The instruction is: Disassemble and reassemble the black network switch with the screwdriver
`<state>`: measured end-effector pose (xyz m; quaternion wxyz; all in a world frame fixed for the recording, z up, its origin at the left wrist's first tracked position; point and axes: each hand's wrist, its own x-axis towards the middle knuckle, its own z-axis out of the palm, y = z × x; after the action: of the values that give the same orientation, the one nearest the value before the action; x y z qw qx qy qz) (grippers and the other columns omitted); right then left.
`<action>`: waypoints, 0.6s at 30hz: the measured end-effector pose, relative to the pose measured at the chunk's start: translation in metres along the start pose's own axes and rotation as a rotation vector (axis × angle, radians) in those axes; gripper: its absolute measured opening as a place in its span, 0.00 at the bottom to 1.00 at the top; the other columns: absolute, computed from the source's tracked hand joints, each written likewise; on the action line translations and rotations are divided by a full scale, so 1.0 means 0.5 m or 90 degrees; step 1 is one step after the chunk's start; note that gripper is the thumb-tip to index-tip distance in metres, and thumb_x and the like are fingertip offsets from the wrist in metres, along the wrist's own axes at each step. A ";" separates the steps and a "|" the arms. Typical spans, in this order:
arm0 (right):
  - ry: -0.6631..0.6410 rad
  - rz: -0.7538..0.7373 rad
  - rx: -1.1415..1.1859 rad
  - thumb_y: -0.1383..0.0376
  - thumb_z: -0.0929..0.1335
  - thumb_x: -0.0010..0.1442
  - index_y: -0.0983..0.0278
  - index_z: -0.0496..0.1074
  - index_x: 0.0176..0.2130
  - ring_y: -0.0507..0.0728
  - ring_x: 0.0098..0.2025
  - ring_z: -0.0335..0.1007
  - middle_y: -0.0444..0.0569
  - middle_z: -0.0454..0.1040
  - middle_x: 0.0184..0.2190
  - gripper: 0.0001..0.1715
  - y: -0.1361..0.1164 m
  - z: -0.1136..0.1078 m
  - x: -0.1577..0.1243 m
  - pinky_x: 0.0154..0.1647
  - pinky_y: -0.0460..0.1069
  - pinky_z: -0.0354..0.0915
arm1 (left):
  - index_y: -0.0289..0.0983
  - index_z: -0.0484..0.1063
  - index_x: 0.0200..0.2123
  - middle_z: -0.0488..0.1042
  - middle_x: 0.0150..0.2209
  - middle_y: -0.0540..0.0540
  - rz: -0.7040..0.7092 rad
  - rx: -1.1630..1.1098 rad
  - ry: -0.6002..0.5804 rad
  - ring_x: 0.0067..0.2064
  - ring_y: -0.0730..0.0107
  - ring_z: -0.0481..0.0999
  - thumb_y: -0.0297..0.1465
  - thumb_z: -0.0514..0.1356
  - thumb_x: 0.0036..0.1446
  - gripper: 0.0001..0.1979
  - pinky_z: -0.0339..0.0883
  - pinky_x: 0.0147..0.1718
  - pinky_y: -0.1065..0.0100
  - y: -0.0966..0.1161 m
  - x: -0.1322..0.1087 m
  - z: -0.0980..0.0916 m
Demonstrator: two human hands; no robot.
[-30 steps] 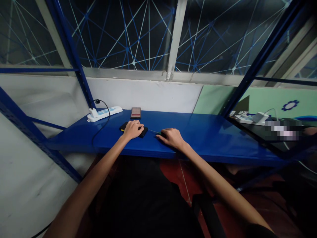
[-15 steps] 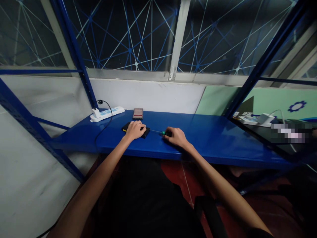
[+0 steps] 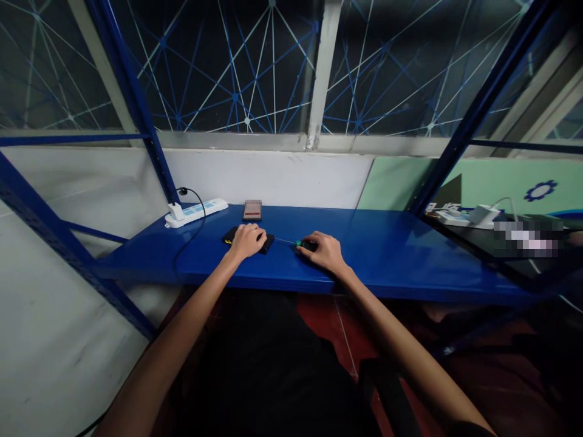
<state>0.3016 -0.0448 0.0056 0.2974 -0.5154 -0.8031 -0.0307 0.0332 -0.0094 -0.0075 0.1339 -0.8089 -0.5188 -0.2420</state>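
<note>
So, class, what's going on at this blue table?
A person's left grip lies over a black box on the table. The right grip holds what looks like a screwdriver, pointing toward the box; whether it touches is too small to tell. Farther back lie a small case and a white power strip.

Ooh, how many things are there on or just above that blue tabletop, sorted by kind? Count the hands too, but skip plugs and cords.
Hands: 2, the left hand and the right hand
Screwdriver-like tool: 1
Flat black object under the left hand: 1
White power strip: 1
Small flat case: 1
Total: 6
</note>
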 end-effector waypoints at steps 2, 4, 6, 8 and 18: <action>-0.004 -0.004 -0.011 0.50 0.69 0.58 0.61 0.78 0.38 0.55 0.36 0.71 0.47 0.77 0.38 0.18 -0.004 0.001 0.001 0.31 0.47 0.55 | 0.37 0.80 0.38 0.79 0.39 0.41 0.004 0.000 0.000 0.42 0.58 0.76 0.33 0.49 0.65 0.18 0.63 0.44 0.58 0.001 0.000 -0.002; -0.011 -0.009 -0.031 0.51 0.69 0.58 0.61 0.77 0.38 0.55 0.36 0.71 0.47 0.75 0.39 0.17 -0.007 0.004 0.002 0.31 0.47 0.54 | 0.37 0.80 0.38 0.79 0.39 0.41 0.005 -0.001 -0.001 0.42 0.58 0.76 0.33 0.49 0.65 0.18 0.64 0.44 0.58 0.002 0.000 -0.003; -0.016 -0.015 -0.058 0.52 0.68 0.58 0.60 0.75 0.39 0.55 0.36 0.71 0.47 0.75 0.40 0.16 -0.009 0.007 0.002 0.29 0.47 0.53 | 0.37 0.80 0.38 0.79 0.39 0.41 0.005 0.000 -0.003 0.42 0.58 0.76 0.33 0.49 0.65 0.18 0.64 0.44 0.58 0.003 0.000 -0.005; -0.029 -0.022 -0.088 0.52 0.67 0.60 0.59 0.74 0.40 0.55 0.36 0.71 0.47 0.76 0.40 0.16 -0.010 0.010 0.001 0.28 0.47 0.50 | 0.37 0.80 0.39 0.79 0.39 0.40 0.002 0.006 -0.001 0.42 0.57 0.76 0.33 0.49 0.65 0.18 0.64 0.43 0.58 0.004 0.000 -0.005; -0.064 -0.023 -0.133 0.47 0.57 0.68 0.60 0.72 0.42 0.56 0.34 0.74 0.49 0.79 0.33 0.25 -0.028 0.004 -0.002 0.28 0.48 0.47 | 0.37 0.80 0.41 0.79 0.40 0.40 -0.013 0.035 0.006 0.43 0.56 0.76 0.35 0.50 0.65 0.18 0.64 0.45 0.57 0.005 0.002 0.001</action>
<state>0.2890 -0.0515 0.0069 0.2009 -0.5298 -0.8186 -0.0939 0.0356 -0.0096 -0.0072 0.1560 -0.7986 -0.5325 -0.2333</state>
